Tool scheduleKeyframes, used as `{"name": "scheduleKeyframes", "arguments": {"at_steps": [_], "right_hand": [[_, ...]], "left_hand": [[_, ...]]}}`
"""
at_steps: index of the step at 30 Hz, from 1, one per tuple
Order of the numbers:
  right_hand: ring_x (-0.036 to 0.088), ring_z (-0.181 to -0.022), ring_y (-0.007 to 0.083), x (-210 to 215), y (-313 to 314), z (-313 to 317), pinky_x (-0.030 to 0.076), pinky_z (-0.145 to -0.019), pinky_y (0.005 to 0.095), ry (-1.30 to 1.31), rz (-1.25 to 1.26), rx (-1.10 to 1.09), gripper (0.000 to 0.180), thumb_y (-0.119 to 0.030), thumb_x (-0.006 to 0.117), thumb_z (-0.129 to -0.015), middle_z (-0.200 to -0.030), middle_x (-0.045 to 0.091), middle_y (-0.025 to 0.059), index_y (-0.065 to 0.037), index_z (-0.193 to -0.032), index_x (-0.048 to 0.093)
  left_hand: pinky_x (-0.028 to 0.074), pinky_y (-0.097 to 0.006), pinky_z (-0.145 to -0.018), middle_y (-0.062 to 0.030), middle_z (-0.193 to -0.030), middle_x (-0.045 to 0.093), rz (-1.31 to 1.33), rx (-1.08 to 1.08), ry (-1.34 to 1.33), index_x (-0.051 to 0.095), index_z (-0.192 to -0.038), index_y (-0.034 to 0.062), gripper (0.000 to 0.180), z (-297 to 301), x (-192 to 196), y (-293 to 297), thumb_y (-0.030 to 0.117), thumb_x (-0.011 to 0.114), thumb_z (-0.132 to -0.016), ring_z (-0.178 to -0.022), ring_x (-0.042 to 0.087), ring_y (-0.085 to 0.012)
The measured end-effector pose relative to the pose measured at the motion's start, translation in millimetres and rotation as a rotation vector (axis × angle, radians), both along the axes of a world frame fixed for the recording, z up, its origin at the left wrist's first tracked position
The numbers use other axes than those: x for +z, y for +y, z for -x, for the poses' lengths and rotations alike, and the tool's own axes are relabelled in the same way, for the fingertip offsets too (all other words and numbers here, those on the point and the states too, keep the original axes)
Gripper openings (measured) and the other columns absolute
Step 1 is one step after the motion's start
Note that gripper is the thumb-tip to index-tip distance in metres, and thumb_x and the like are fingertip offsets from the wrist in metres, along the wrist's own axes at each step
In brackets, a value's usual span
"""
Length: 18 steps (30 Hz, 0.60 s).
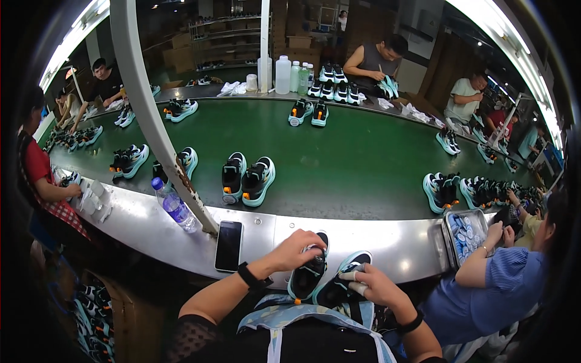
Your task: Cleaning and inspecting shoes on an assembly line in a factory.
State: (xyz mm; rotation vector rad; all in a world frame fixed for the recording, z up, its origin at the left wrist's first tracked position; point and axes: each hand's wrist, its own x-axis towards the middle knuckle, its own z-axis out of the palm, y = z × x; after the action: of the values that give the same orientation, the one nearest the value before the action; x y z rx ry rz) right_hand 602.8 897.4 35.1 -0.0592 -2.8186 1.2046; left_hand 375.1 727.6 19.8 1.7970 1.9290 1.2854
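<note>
Two black sneakers with pale mint soles are at the metal edge in front of me. My left hand (pixel 296 250) has its fingers curled at the laces and tongue of the left sneaker (pixel 307 277). That sneaker points away from me, its orange heel tab toward my body. The right sneaker (pixel 331 293) lies tilted beside it, toe up and to the right. My right hand (pixel 376 284), with white coverings on some fingers, grips it around the upper. My fingertips are partly hidden against both sneakers.
A phone (pixel 229 246) and a water bottle (pixel 175 206) lie left on the metal ledge (pixel 254 233), by a white post (pixel 145 91). Sneaker pairs (pixel 248 179) stand on the green belt (pixel 345 163). A metal tray (pixel 465 236) and a co-worker in blue (pixel 502 278) are at right.
</note>
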Motion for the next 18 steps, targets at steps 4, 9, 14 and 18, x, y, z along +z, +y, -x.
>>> {"name": "scheduleKeyframes", "arguments": {"at_steps": [4,9,14,18], "right_hand": [[0.055,-0.074,0.0309,-7.1,-15.9,-7.3,0.047,-0.067,0.0394,0.034,-0.168,-0.196,0.026,-0.016,0.069,-0.082,-0.079,0.052,0.0108,-0.017,-0.108,0.068],[0.057,-0.073,0.0316,-7.7,-16.0,-4.8,0.048,-0.065,0.0398,0.046,-0.177,-0.207,0.022,-0.018,0.07,-0.081,-0.076,0.053,0.0084,-0.013,-0.102,0.066],[0.061,-0.079,0.0323,-10.2,-26.9,-13.3,0.049,-0.067,0.0417,0.041,-0.146,-0.275,0.023,-0.02,0.069,-0.083,-0.08,0.06,0.0109,-0.011,-0.104,0.064],[0.064,-0.074,0.0358,-22.0,-18.7,4.8,0.05,-0.064,0.0451,-0.008,-0.21,-0.361,0.024,-0.032,0.067,-0.085,-0.079,0.065,0.0156,-0.01,-0.095,0.064]], "left_hand": [[0.042,-0.036,-0.089,-0.0068,-0.099,0.056,0.319,-0.254,0.076,0.067,-0.091,0.0117,0.013,-20.4,-17.8,11.0,0.007,0.066,-0.079,-0.101,0.05,-0.028],[0.043,-0.038,-0.088,-0.0091,-0.098,0.055,0.402,-0.259,0.183,0.064,-0.096,0.0089,0.019,-27.6,-17.2,12.1,0.007,0.069,-0.077,-0.1,0.051,-0.0302],[0.044,-0.043,-0.086,-0.0152,-0.098,0.054,0.199,-0.06,0.101,0.059,-0.103,0.0041,0.031,-48.5,-27.2,7.6,0.007,0.07,-0.074,-0.097,0.052,-0.035],[0.047,-0.042,-0.084,-0.0141,-0.091,0.061,0.239,0.072,-0.131,0.065,-0.092,0.0047,0.02,-42.2,-21.5,7.4,0.007,0.065,-0.072,-0.091,0.058,-0.0342]]}}
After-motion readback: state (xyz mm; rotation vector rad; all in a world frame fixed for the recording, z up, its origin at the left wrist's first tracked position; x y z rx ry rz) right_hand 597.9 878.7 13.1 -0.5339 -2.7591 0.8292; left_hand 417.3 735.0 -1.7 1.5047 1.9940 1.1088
